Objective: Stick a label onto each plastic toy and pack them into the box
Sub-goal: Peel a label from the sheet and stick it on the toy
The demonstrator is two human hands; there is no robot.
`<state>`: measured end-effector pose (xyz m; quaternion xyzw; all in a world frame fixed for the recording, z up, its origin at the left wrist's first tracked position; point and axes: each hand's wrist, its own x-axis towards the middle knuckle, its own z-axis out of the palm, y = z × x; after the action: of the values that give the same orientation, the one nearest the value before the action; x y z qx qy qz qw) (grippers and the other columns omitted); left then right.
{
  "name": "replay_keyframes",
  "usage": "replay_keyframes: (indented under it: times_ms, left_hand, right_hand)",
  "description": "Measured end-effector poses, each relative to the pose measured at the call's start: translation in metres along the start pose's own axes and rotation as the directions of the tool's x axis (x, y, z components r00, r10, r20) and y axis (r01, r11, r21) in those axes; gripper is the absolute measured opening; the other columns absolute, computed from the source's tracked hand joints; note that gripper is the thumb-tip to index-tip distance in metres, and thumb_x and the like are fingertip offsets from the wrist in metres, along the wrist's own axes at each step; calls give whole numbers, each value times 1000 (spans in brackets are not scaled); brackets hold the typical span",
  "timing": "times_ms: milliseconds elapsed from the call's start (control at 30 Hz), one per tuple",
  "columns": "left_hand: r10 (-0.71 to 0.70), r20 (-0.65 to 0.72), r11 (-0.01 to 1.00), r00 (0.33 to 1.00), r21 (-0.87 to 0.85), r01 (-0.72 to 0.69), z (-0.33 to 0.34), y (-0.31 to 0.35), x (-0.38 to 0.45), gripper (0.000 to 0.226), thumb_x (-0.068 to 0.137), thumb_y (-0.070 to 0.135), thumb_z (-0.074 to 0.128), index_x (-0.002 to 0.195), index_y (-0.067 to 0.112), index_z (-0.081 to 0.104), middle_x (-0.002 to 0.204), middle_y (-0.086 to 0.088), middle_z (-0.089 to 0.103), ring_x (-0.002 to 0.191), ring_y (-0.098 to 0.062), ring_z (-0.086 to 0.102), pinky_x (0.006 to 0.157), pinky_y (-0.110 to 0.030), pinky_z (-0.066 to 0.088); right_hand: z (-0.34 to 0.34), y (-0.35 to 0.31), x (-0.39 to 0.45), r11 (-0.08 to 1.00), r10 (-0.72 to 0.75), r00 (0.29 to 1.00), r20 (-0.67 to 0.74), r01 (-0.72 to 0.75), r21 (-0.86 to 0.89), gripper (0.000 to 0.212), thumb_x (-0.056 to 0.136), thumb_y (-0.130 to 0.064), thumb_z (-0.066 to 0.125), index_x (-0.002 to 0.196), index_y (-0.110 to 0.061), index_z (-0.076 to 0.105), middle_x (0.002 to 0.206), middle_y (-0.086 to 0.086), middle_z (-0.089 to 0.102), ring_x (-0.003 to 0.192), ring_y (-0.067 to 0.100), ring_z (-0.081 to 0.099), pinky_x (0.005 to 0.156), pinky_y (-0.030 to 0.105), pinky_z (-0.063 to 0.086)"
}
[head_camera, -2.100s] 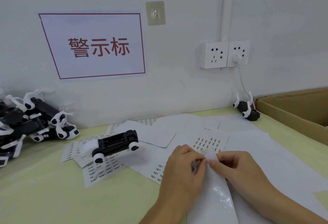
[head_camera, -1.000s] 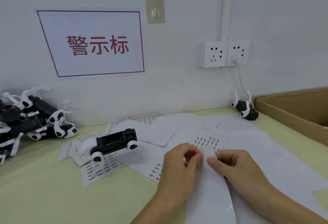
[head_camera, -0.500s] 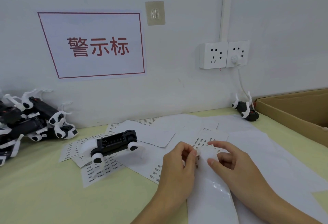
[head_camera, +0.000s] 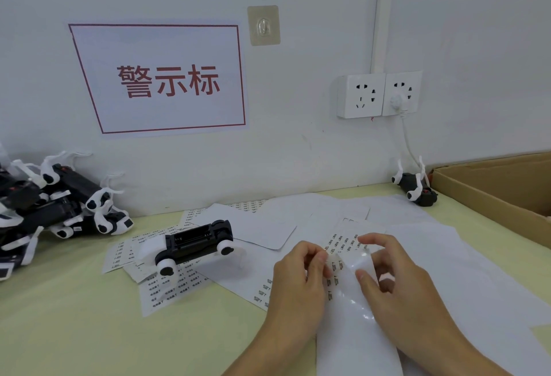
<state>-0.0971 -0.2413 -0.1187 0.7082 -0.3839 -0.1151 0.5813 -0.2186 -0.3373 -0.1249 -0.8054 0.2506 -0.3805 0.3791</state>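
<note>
Now you are peeling a label (head_camera: pixel 335 265) off the glossy backing strip (head_camera: pixel 354 310) that is lying near the front edge of the table (head_camera: pixel 74 331), right of its middle. Your left hand (head_camera: pixel 298 283) is pinching the small label between thumb and fingertip, the other fingers curled in; your right hand (head_camera: pixel 396 283) is gripping the top of the strip, thumb on its face and fingers loosely arched over it. Half a second ago the two hands were closer together over the strip's top end; they are now drawing apart, and the strip's top is curling up with a sheen, so the label seems to be coming free, though how far it has lifted is too small to tell. That would put you in the sticking half of the task, with packing not yet begun for this piece. The toy (head_camera: pixel 193 241) waiting for it is lying on the printed label sheets (head_camera: pixel 167 289) left of your hands, toward the table's middle, well apart from them and untouched. More toys are heaped in a pile (head_camera: pixel 53 211) at the left edge against the wall. One further toy (head_camera: pixel 416 186) is sitting at the back right, just beside the cardboard box (head_camera: pixel 489 197) at the right edge.
</note>
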Motion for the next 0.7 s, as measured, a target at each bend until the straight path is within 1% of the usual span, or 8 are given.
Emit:
replay_keyframes:
  times_ms: [67, 133, 233, 300, 367, 500, 567, 700]
  left_hand:
    - [-1, -3, 1000, 1000, -1, 1, 0, 1, -1, 23, 102, 20, 51, 82, 23, 62, 76, 14, 68, 58, 0, 54, 57, -14, 42]
    - [1, -10, 1000, 1000, 0, -1, 1, 2, -1, 21, 102, 21, 51, 85, 24, 62, 75, 16, 68, 62, 1, 56, 58, -13, 42]
    - [7, -20, 1000, 1000, -2, -7, 1, 2, 0, 19, 102, 22, 52, 86, 24, 63, 75, 13, 68, 63, 0, 57, 57, -13, 42]
    - [11, -21, 1000, 1000, 3, -11, 1, 3, 0, 19, 102, 22, 53, 86, 25, 64, 76, 14, 68, 63, 0, 57, 59, -13, 42]
    - [20, -27, 1000, 999, -7, -20, 0, 3, -1, 19, 101, 21, 53, 86, 24, 64, 78, 14, 68, 67, -1, 59, 62, -14, 43]
    - [53, -26, 997, 998, -57, -54, 0, 5, -1, 18, 100, 18, 55, 86, 20, 65, 76, 12, 67, 71, -3, 61, 64, -14, 44]
    - [73, -20, 994, 997, -77, -74, -1, 6, -2, 18, 99, 16, 56, 86, 20, 67, 77, 10, 68, 75, -6, 63, 65, -16, 46]
    - [62, -3, 986, 998, -157, -62, -4, 8, -3, 26, 100, 15, 56, 84, 25, 73, 78, 6, 71, 80, -8, 66, 66, -18, 49]
  right_hand:
    - [0, -2, -1, 984, -105, 993, -61, 95, -154, 46, 87, -12, 69, 107, -48, 49, 106, -23, 50, 99, -3, 49, 81, 17, 43]
    - [-2, -6, -1, 946, -212, 973, -87, 182, -270, 46, 85, -13, 70, 108, -48, 50, 109, -28, 41, 111, -6, 39, 87, 12, 36]
    - [-3, -10, -2, 904, -319, 947, -45, 289, -316, 31, 86, -17, 62, 113, -33, 65, 98, -24, 47, 103, -5, 46, 85, 3, 34]
    - [-2, -13, -5, 879, -358, 933, 33, 349, -325, 35, 82, -20, 61, 115, -22, 71, 91, -20, 48, 96, -4, 47, 83, 2, 34]
    - [0, -14, -8, 860, -374, 921, 109, 388, -331, 39, 81, -20, 61, 120, -17, 70, 89, -15, 48, 93, -3, 44, 81, 5, 35]
    - [2, -14, -9, 844, -358, 913, 196, 406, -349, 47, 83, -23, 61, 130, -17, 64, 91, -15, 47, 93, -2, 40, 74, 16, 39]
    - [2, -13, -10, 855, -345, 915, 209, 398, -332, 51, 85, -26, 58, 135, -19, 60, 94, -19, 45, 97, -3, 40, 76, 19, 39]
    - [2, -13, -10, 905, -286, 932, 222, 339, -257, 50, 91, -29, 57, 141, -31, 50, 97, -23, 44, 105, -4, 41, 86, 8, 34]
